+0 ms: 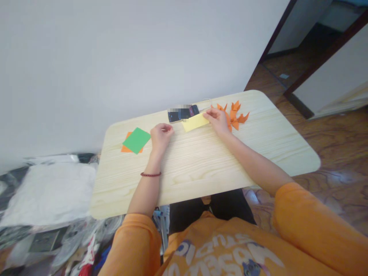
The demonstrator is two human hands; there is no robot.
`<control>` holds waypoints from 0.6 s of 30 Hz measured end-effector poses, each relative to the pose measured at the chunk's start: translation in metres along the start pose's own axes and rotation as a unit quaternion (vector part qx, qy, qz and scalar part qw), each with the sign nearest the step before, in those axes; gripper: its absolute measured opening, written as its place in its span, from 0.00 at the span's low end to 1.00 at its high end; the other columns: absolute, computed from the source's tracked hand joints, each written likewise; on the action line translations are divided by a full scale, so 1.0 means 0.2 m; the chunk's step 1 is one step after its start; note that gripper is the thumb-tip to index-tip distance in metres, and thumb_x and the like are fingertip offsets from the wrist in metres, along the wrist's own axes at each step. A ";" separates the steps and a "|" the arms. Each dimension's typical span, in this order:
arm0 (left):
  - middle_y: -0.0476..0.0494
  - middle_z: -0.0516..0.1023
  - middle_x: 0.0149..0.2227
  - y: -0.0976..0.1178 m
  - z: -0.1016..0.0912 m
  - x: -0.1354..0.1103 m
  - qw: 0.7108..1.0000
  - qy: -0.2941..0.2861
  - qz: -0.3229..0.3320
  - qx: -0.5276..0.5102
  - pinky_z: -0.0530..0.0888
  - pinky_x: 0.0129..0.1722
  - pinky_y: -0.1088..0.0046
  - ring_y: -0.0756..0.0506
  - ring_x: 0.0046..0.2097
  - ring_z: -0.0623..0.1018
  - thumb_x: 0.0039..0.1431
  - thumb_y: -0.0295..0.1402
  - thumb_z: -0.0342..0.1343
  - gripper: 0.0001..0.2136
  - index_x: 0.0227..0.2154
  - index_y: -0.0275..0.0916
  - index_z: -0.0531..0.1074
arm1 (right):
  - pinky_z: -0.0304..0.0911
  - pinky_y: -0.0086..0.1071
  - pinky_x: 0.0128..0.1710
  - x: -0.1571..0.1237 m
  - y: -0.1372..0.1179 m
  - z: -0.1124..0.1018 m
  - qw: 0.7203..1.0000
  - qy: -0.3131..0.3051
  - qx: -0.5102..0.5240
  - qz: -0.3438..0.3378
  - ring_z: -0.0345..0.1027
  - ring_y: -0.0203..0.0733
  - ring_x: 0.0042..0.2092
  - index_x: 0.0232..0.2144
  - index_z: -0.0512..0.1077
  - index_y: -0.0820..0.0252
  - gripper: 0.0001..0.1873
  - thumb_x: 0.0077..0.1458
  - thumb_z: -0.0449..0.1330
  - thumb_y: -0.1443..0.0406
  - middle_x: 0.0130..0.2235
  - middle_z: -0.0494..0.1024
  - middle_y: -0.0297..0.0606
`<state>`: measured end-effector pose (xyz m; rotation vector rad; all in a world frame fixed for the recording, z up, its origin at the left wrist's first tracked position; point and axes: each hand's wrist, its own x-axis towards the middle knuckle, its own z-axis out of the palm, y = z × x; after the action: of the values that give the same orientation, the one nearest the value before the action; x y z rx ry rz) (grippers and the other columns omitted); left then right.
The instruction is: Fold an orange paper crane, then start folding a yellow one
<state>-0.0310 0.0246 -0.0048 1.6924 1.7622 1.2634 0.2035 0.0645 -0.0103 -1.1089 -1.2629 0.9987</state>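
Note:
A yellow strip of paper (196,122), seemingly folded, is pinched at its right end by my right hand (217,119). It is held at the table's far side, just in front of a phone. My left hand (161,135) is apart from the paper, its fingers curled together with nothing visible in them. Left of that hand lies a green square of paper (137,140), turned like a diamond over an orange sheet (125,149). Folded orange paper pieces (235,116) with pointed tips sit beside my right hand, which partly hides them.
The light wooden table (195,165) has rounded corners and stands against a white wall. A dark phone (175,115), partly blurred, lies near its back edge. White bedding or cloth (51,191) and bagged items are on the left. A doorway opens at the right.

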 end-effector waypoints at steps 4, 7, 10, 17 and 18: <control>0.45 0.79 0.34 0.01 0.01 -0.01 0.996 0.033 0.065 -0.042 0.76 0.36 0.73 0.49 0.36 0.78 0.53 0.31 0.57 0.06 0.33 0.36 0.75 | 0.60 0.30 0.31 -0.01 0.00 0.02 0.999 -0.013 0.021 0.042 0.63 0.35 0.30 0.23 0.68 0.60 0.08 0.46 0.64 0.63 0.25 0.69 0.32; 0.41 0.78 0.45 0.06 0.04 -0.05 0.983 -0.015 0.181 -0.011 0.75 0.48 0.65 0.44 0.49 0.77 0.51 0.38 0.63 0.18 0.44 0.39 0.73 | 0.60 0.29 0.29 -0.04 -0.01 0.05 0.995 -0.042 0.031 0.084 0.63 0.34 0.28 0.22 0.70 0.61 0.08 0.43 0.66 0.64 0.24 0.70 0.32; 0.38 0.76 0.51 0.10 0.08 -0.09 0.961 -0.092 0.255 0.049 0.70 0.55 0.59 0.40 0.53 0.74 0.45 0.42 0.68 0.30 0.52 0.39 0.69 | 0.61 0.29 0.28 -0.07 -0.02 0.07 0.992 -0.073 0.032 0.099 0.64 0.35 0.28 0.24 0.72 0.61 0.09 0.41 0.67 0.62 0.25 0.73 0.33; 0.37 0.78 0.49 0.06 0.12 -0.10 0.967 -0.139 0.199 0.074 0.73 0.51 0.61 0.40 0.49 0.77 0.49 0.39 0.66 0.29 0.54 0.38 0.69 | 0.63 0.30 0.28 -0.08 -0.02 0.08 0.991 -0.078 0.025 0.106 0.67 0.36 0.29 0.24 0.73 0.61 0.12 0.39 0.68 0.59 0.26 0.75 0.35; 0.37 0.78 0.50 0.06 0.12 -0.10 0.968 -0.141 0.195 0.074 0.72 0.51 0.61 0.40 0.49 0.77 0.49 0.39 0.66 0.29 0.55 0.38 0.68 | 0.62 0.30 0.28 -0.08 -0.02 0.07 0.990 -0.077 0.027 0.111 0.67 0.36 0.29 0.24 0.73 0.61 0.12 0.39 0.68 0.59 0.26 0.75 0.35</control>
<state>-0.0009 0.0117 -0.0132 2.2623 1.4296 0.9867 0.1874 0.0501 -0.0101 -1.1662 -1.2439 1.2998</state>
